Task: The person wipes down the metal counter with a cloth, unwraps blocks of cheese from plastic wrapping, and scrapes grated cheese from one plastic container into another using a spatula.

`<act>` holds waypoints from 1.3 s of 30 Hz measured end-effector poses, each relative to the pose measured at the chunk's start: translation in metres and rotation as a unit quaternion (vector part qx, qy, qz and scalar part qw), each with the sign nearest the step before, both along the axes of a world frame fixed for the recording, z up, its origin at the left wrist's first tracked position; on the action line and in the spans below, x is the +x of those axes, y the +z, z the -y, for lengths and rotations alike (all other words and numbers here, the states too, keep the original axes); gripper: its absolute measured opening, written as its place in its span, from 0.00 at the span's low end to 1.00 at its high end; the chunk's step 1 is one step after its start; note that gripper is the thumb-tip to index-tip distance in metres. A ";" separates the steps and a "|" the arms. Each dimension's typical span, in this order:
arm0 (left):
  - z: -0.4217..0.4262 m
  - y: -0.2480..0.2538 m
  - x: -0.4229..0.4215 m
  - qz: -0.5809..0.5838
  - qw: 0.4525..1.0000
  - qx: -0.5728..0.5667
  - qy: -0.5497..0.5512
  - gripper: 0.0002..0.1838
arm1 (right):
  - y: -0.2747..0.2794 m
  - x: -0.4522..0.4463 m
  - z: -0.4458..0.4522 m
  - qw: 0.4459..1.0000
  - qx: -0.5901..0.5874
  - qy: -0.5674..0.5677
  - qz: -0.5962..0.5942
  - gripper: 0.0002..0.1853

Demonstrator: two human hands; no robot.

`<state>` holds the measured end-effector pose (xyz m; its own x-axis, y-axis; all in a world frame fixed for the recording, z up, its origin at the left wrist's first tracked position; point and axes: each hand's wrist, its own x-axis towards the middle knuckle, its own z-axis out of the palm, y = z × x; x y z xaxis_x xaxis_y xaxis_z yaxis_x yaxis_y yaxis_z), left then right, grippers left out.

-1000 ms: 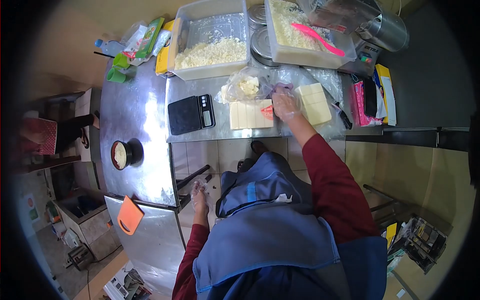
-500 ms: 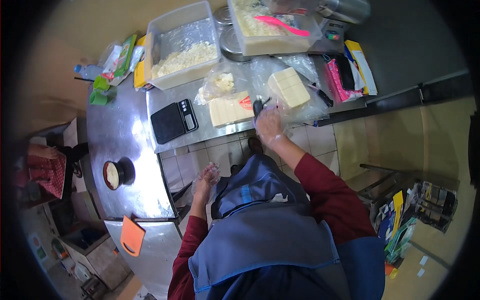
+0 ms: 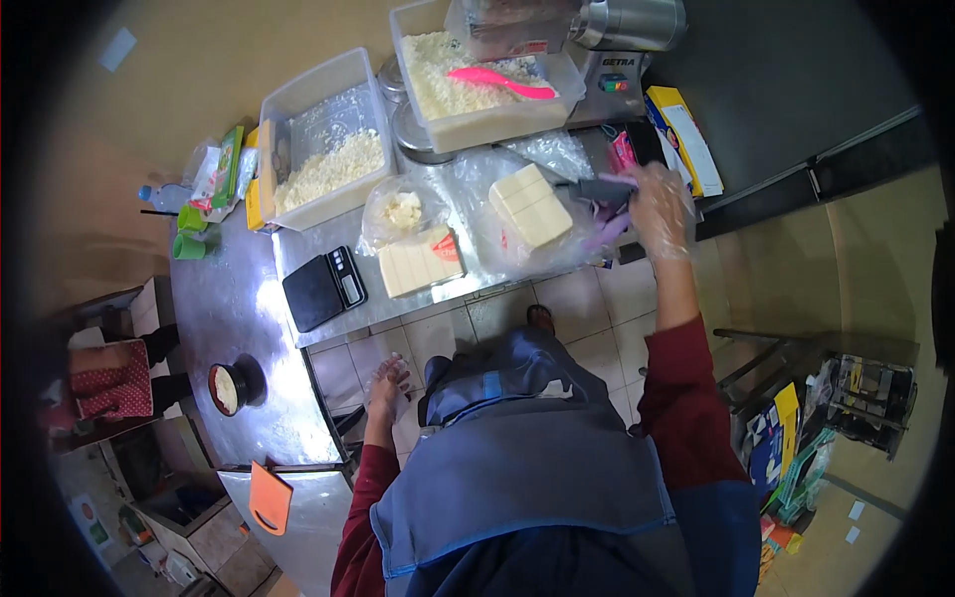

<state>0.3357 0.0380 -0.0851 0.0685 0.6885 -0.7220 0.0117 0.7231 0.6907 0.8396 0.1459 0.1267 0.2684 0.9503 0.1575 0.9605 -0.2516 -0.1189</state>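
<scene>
We see the right hand [image 3: 661,211], in a clear glove, at the right part of the near table edge, with its fingers bent at a dark grey item [image 3: 602,191] and a limp purple piece [image 3: 605,227]; because of blur, we cannot tell how firmly it grips them. Both lie directly to the left of these fingers, to the right of the pale block [image 3: 530,206] on its plastic sheet [image 3: 485,234]. We judge the grey item light and stiff, best taken around its thicker right end; the purple piece seems soft and thin, so we would pinch it in a fold. The loose glove could make any hold a little slippery. The left hand [image 3: 389,386], also gloved, hangs nearer to us above the floor, half curled and apparently without anything, well apart from both.
</scene>
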 end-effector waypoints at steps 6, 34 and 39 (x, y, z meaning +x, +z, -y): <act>-0.014 0.013 0.066 -0.038 0.999 0.001 -0.007 0.27 | -0.078 0.042 -0.099 0.999 0.013 0.012 0.029 0.14; -0.111 0.085 0.424 -0.340 0.564 0.307 -0.687 0.34 | -0.151 0.064 0.016 0.997 -0.053 0.048 0.014 0.18; -0.112 0.088 0.442 -0.371 0.588 0.302 -0.652 0.33 | -0.152 0.062 0.017 0.997 -0.075 -0.001 0.001 0.16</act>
<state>0.7773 0.1505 0.0024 0.6436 0.5456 -0.5367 0.7440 -0.6108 0.2711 0.9014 0.1292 -0.0257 0.2711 0.9625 0.0138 0.9600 -0.2692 -0.0774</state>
